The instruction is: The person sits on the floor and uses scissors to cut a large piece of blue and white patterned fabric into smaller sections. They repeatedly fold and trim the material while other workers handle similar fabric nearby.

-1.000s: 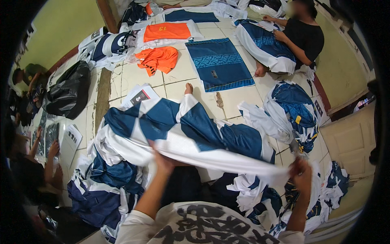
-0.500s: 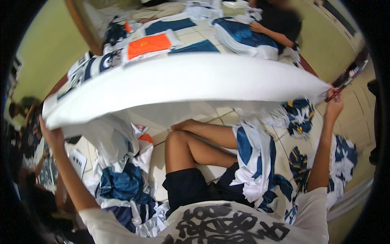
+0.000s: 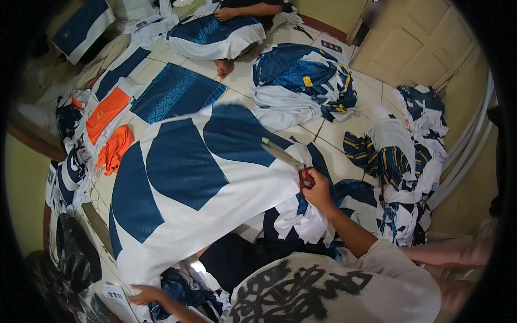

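Note:
A wide sheet of white cloth printed with dark blue curved panels spreads slantwise over my lap and the floor. My right hand is closed round the red handles of a pair of scissors by the sheet's right edge. The metal blades point up and left, over the cloth. At the lower left corner of the sheet, my left hand grips the cloth edge, with its fingertips partly hidden. White and blue cloth scraps lie beneath my right hand.
Beyond the sheet, a patterned blue panel and orange pieces lie on the tiles. A co-worker's hand rests at blue and white cloth. Heaps of scraps stand ahead and right, near a door and white pipes.
The sheet has come down from being held stretched up in front, and its blue panels now face up. My right hand has come inward with the scissors; my left hand has lowered. The view has turned right.

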The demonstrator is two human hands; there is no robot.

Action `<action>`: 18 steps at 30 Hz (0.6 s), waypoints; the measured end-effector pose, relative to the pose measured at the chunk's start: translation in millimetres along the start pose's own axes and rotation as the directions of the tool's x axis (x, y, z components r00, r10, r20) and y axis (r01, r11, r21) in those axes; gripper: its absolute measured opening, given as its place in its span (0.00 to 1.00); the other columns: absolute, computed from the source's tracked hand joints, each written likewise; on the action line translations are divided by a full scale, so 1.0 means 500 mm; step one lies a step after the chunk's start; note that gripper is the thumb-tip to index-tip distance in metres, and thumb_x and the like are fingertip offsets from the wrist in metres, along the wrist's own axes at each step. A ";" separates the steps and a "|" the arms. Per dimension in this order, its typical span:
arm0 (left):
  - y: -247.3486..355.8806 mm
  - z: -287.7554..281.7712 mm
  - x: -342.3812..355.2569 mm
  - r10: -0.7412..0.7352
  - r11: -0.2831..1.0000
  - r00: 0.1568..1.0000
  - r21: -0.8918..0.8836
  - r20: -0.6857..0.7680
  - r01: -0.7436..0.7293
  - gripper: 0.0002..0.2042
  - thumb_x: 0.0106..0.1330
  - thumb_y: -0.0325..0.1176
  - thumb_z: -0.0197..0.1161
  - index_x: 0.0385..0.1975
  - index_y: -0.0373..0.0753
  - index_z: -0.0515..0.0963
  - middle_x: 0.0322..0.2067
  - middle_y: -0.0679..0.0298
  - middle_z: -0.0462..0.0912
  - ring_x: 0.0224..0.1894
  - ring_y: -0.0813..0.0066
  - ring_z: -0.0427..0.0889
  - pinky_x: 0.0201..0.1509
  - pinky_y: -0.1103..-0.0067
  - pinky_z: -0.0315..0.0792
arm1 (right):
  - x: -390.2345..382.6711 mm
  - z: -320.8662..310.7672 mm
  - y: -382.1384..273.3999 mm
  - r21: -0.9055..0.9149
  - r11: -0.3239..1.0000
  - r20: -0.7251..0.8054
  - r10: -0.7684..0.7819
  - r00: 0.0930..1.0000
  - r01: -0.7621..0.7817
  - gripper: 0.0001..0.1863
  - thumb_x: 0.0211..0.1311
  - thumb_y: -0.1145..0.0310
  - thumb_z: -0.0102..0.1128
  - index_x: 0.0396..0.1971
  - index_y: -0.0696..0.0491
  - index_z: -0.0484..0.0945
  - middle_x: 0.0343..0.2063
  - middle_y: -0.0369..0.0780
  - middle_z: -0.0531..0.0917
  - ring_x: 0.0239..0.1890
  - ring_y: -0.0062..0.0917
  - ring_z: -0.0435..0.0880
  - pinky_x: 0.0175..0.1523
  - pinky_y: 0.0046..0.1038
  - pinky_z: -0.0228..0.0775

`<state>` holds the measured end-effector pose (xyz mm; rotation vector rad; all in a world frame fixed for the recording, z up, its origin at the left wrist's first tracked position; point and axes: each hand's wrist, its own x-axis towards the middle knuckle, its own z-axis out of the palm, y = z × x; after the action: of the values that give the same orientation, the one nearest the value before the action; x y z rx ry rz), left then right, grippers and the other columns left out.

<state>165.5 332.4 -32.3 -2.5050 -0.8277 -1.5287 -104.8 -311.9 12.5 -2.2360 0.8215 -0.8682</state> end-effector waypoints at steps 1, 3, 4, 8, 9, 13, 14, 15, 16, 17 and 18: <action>0.077 -0.089 -0.084 0.188 0.874 0.978 -0.470 0.094 -0.123 0.21 0.68 0.40 0.60 0.50 0.27 0.73 0.46 0.47 0.78 0.47 0.51 0.78 0.54 0.62 0.71 | -0.011 0.006 0.000 0.041 0.999 0.025 0.022 0.999 -0.023 0.20 0.35 0.80 0.67 0.35 0.56 0.74 0.33 0.47 0.82 0.36 0.42 0.83 0.40 0.33 0.75; 0.237 -0.261 -0.238 0.380 0.624 0.511 -0.621 0.771 0.474 0.17 0.69 0.37 0.58 0.49 0.29 0.76 0.44 0.49 0.81 0.44 0.58 0.80 0.49 0.69 0.74 | -0.023 0.008 -0.001 0.040 0.999 0.053 0.009 0.999 -0.012 0.20 0.35 0.81 0.66 0.35 0.57 0.74 0.32 0.47 0.82 0.36 0.42 0.83 0.41 0.33 0.75; 0.312 -0.351 -0.319 0.713 0.553 0.310 -0.776 0.629 0.302 0.20 0.71 0.41 0.56 0.50 0.29 0.76 0.40 0.52 0.83 0.41 0.63 0.82 0.48 0.71 0.75 | -0.025 0.005 -0.006 0.047 0.999 0.053 -0.007 0.999 0.004 0.20 0.36 0.81 0.65 0.35 0.57 0.74 0.32 0.47 0.82 0.36 0.42 0.83 0.41 0.32 0.75; 0.488 -0.529 -0.434 0.552 0.405 -0.774 0.711 0.311 0.574 0.24 0.68 0.50 0.59 0.53 0.36 0.73 0.46 0.60 0.80 0.44 0.66 0.83 0.37 0.76 0.76 | -0.001 -0.016 -0.045 0.108 0.977 0.197 0.160 0.967 -0.184 0.20 0.43 0.74 0.74 0.37 0.58 0.74 0.31 0.44 0.81 0.33 0.33 0.82 0.40 0.29 0.73; 0.512 -0.537 -0.438 0.501 0.420 -0.757 0.648 0.418 0.636 0.24 0.67 0.50 0.60 0.52 0.37 0.72 0.45 0.61 0.81 0.44 0.67 0.82 0.36 0.77 0.75 | 0.006 -0.033 -0.058 -0.014 0.956 0.305 0.282 0.910 -0.292 0.21 0.47 0.68 0.75 0.38 0.58 0.74 0.30 0.42 0.80 0.31 0.26 0.79 0.40 0.26 0.72; 0.564 -0.515 -0.432 0.539 0.332 -0.575 0.472 0.616 0.817 0.18 0.66 0.48 0.60 0.46 0.42 0.73 0.42 0.67 0.79 0.45 0.73 0.80 0.32 0.79 0.70 | 0.003 -0.088 -0.109 0.159 0.968 0.310 0.139 0.941 -0.195 0.19 0.51 0.69 0.72 0.40 0.57 0.73 0.31 0.40 0.79 0.32 0.21 0.76 0.41 0.24 0.70; 0.570 -0.507 -0.432 0.584 0.278 -0.519 0.447 0.624 0.850 0.17 0.66 0.47 0.59 0.46 0.43 0.73 0.42 0.67 0.79 0.45 0.74 0.79 0.32 0.79 0.70 | -0.005 -0.103 -0.118 0.213 0.954 0.343 0.128 0.931 -0.209 0.18 0.52 0.71 0.70 0.39 0.57 0.72 0.33 0.39 0.79 0.34 0.21 0.76 0.44 0.23 0.69; 0.574 -0.502 -0.432 0.602 0.192 -0.535 0.542 0.593 0.818 0.16 0.66 0.45 0.58 0.48 0.43 0.73 0.44 0.67 0.80 0.43 0.75 0.80 0.33 0.81 0.71 | -0.015 -0.115 -0.127 0.267 0.937 0.376 0.114 0.920 -0.225 0.16 0.54 0.73 0.69 0.39 0.57 0.71 0.35 0.38 0.79 0.36 0.20 0.76 0.46 0.22 0.68; 0.578 -0.500 -0.434 0.636 0.139 -0.548 0.618 0.543 0.774 0.17 0.67 0.46 0.58 0.49 0.43 0.73 0.45 0.67 0.80 0.44 0.74 0.80 0.35 0.81 0.73 | -0.028 -0.128 -0.135 0.325 0.882 0.504 0.143 0.852 -0.341 0.16 0.56 0.73 0.67 0.41 0.57 0.71 0.37 0.39 0.79 0.38 0.20 0.76 0.48 0.23 0.68; 0.583 -0.499 -0.434 0.658 0.107 -0.568 0.685 0.495 0.720 0.18 0.67 0.46 0.58 0.50 0.43 0.73 0.46 0.66 0.80 0.45 0.73 0.80 0.37 0.80 0.75 | -0.043 -0.142 -0.145 0.362 0.812 0.624 0.153 0.766 -0.457 0.16 0.58 0.72 0.65 0.42 0.58 0.70 0.38 0.39 0.79 0.40 0.20 0.76 0.49 0.24 0.67; 0.590 -0.501 -0.435 0.667 0.074 -0.595 0.754 0.449 0.652 0.19 0.67 0.47 0.57 0.51 0.43 0.72 0.47 0.66 0.79 0.46 0.73 0.80 0.39 0.80 0.77 | -0.058 -0.154 -0.154 0.388 0.753 0.721 0.110 0.684 -0.531 0.16 0.60 0.72 0.64 0.44 0.58 0.70 0.40 0.40 0.78 0.41 0.20 0.76 0.51 0.24 0.67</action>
<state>34.4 -91.5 -35.2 0.5178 0.4791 -0.9772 -153.6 -265.9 102.9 -1.5695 0.4963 -0.0552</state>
